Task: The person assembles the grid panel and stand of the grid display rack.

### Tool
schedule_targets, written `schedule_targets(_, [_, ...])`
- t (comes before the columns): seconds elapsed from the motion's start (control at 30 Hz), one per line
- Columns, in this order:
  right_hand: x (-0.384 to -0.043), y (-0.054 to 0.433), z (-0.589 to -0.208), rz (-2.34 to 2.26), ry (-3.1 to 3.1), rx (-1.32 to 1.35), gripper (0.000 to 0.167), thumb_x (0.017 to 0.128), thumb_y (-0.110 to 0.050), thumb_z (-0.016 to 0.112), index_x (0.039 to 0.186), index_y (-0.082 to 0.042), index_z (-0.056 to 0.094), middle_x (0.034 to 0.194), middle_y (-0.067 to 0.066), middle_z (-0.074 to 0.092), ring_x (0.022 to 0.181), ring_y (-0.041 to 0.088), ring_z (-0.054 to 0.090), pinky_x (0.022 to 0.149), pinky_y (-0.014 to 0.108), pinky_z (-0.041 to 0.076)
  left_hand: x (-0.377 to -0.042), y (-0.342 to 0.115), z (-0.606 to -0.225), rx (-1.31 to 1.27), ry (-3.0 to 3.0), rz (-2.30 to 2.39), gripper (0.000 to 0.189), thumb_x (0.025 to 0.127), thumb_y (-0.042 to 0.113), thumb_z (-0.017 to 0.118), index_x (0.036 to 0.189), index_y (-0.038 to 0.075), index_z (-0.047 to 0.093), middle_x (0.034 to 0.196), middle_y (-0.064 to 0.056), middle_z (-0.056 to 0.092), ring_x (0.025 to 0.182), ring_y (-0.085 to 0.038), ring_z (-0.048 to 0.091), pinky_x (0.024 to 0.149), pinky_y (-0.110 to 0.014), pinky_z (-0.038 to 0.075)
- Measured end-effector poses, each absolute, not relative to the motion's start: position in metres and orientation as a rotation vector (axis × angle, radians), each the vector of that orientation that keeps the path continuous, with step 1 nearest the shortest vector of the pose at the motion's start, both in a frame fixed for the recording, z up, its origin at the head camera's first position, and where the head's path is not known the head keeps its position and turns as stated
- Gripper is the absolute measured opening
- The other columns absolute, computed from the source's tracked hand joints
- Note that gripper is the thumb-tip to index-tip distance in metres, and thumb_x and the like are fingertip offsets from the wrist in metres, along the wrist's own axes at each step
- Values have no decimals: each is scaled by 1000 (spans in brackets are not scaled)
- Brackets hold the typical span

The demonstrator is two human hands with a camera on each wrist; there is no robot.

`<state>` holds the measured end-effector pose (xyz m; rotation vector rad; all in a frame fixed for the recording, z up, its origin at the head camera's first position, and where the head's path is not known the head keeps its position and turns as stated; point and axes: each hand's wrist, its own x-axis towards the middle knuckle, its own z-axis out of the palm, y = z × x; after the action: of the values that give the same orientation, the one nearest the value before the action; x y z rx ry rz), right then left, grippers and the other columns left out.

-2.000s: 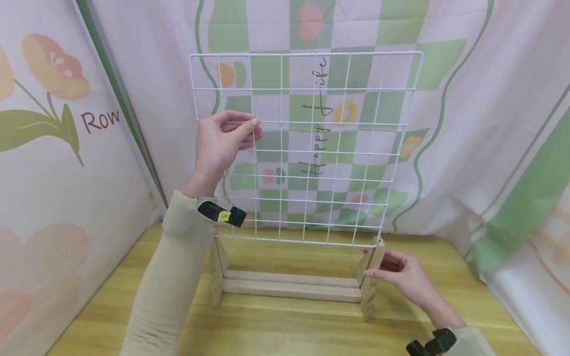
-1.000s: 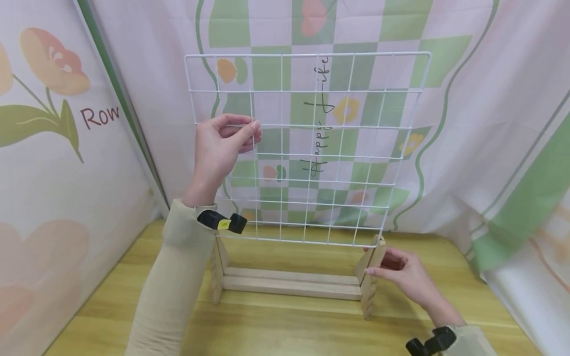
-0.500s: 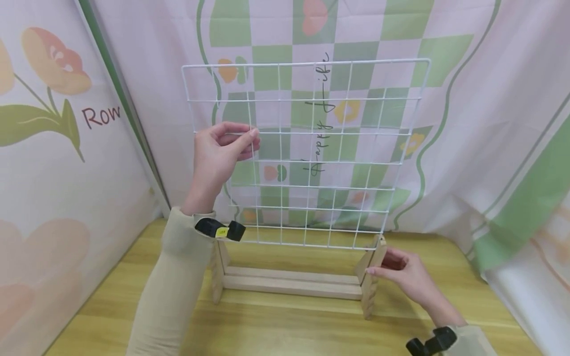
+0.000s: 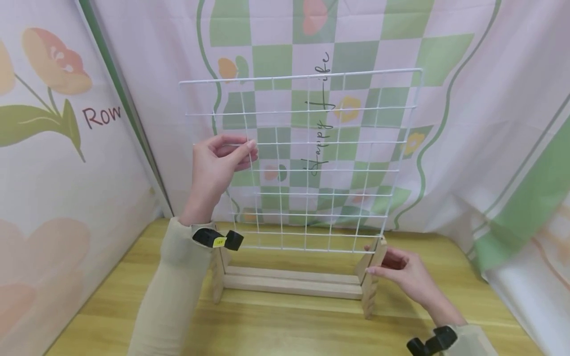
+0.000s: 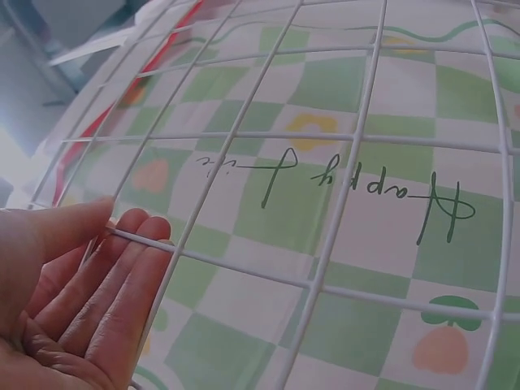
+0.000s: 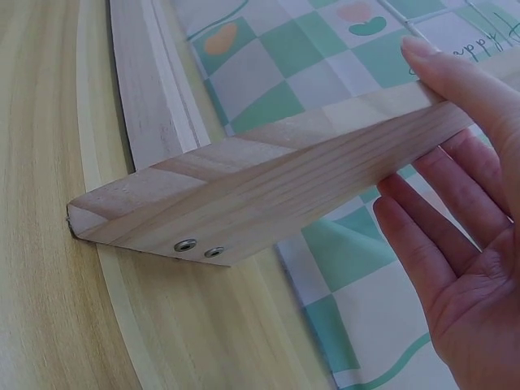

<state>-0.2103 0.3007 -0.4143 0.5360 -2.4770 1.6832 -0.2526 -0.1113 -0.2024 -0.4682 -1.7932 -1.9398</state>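
Lower than before: rectangular white wire grid (image 4: 308, 143), which your left hand (image 4: 215, 165) pinches. Pale wooden stand (image 4: 291, 287): your right hand (image 4: 408, 275) grips its right upright (image 4: 370, 288).

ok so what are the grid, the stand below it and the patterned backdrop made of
The grid: probably metal wire, thin and straight, with a smooth white coating; the coating hides which metal.
The stand: pale wood, with clear grain, looking matt and perhaps unvarnished.
The backdrop: likely printed fabric, given its soft creases, though thin plastic sheeting is possible.
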Motion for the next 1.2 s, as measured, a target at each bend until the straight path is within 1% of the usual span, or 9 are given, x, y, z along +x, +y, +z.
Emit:
schedule_targets(0.13, [-210, 300, -414, 1682, -2490, 520, 49, 91, -8, 78, 136, 2, 61, 118, 21, 70, 101, 19, 71, 85, 27, 59, -252, -113, -207, -470, -1777, -1943, 18, 87, 10, 83, 97, -2, 74, 90, -15, 76, 78, -24, 76, 73, -34, 63])
schedule_targets(0.5, [-209, 298, -414, 1677, -2523, 458, 49, 91, -13, 79, 135, -1, 63, 120, 22, 69, 101, 18, 71, 85, 28, 59, -252, -113, -215, -470, -1830, -1887, 19, 88, 12, 83, 98, -2, 75, 90, -14, 76, 79, -24, 76, 73, -35, 63])
schedule_targets(0.7, [-210, 299, -415, 1685, -2504, 481, 44, 91, -11, 79, 132, -2, 66, 120, 17, 71, 103, 21, 71, 85, 28, 59, -251, -111, -218, -492, -1851, -1869, 18, 89, 11, 82, 99, -2, 75, 90, -14, 76, 79, -24, 75, 73, -35, 63])
schedule_targets(0.83, [-210, 299, -417, 1684, -2497, 501, 44, 91, -10, 79, 132, -1, 65, 121, 19, 70, 104, 24, 71, 86, 27, 58, -252, -110, -221, -508, -1852, -1863, 18, 89, 10, 81, 99, -3, 74, 90, -14, 76, 79, -24, 75, 73, -35, 63])
schedule_targets(0.97, [-209, 300, -417, 1671, -2511, 476, 45, 91, -11, 79, 132, 1, 65, 118, 16, 72, 102, 21, 71, 86, 27, 58, -253, -110, -224, -516, -1849, -1856, 18, 90, 10, 81, 99, -4, 74, 89, -14, 76, 78, -24, 75, 71, -34, 64])
schedule_targets(1.1, [-209, 300, -417, 1660, -2507, 482, 46, 91, -11, 79, 132, 2, 64, 117, 16, 72, 101, 20, 71, 85, 27, 59, -253, -111, -225, -520, -1839, -1861, 18, 89, 10, 81, 98, -4, 74, 90, -14, 76, 78, -25, 75, 71, -36, 64])
schedule_targets(1.2, [-210, 300, -416, 1656, -2492, 508, 45, 92, -9, 78, 133, 2, 64, 117, 19, 71, 101, 21, 71, 84, 27, 59, -252, -112, -224, -516, -1841, -1863, 18, 89, 11, 82, 98, -4, 74, 90, -14, 76, 79, -28, 75, 72, -36, 64])
